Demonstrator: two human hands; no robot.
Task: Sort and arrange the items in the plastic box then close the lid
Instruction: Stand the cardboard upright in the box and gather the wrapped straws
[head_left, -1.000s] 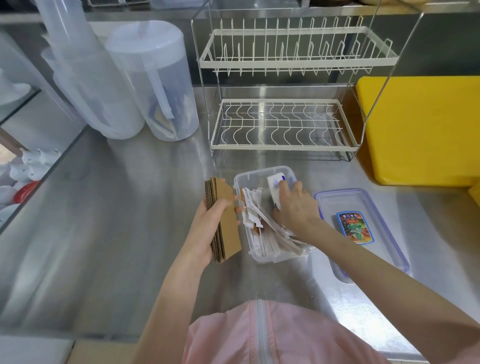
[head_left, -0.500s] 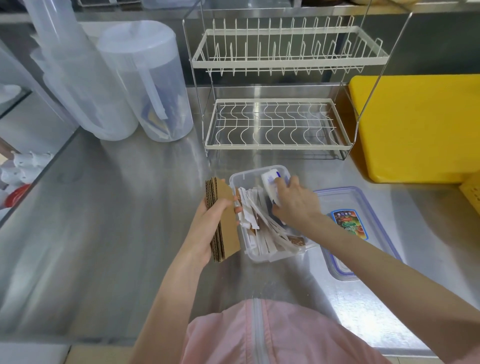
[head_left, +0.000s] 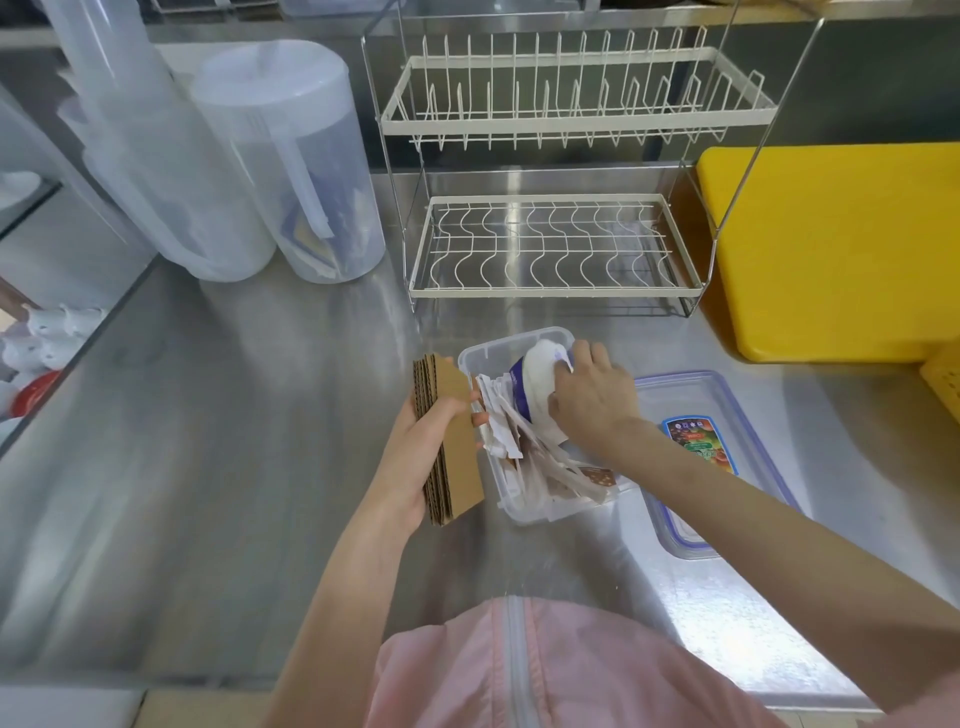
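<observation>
Plastic box sits on the steel counter, lid off just to its right. The right hand curls round a white stack of cups or lids at the box's far end, above loose paper sachets. The left hand grips a pack of cardboard sleeves beside the box's left wall. Best to seat the stack against the far wall, flatten the sachets, then slot the sleeves in upright.
</observation>
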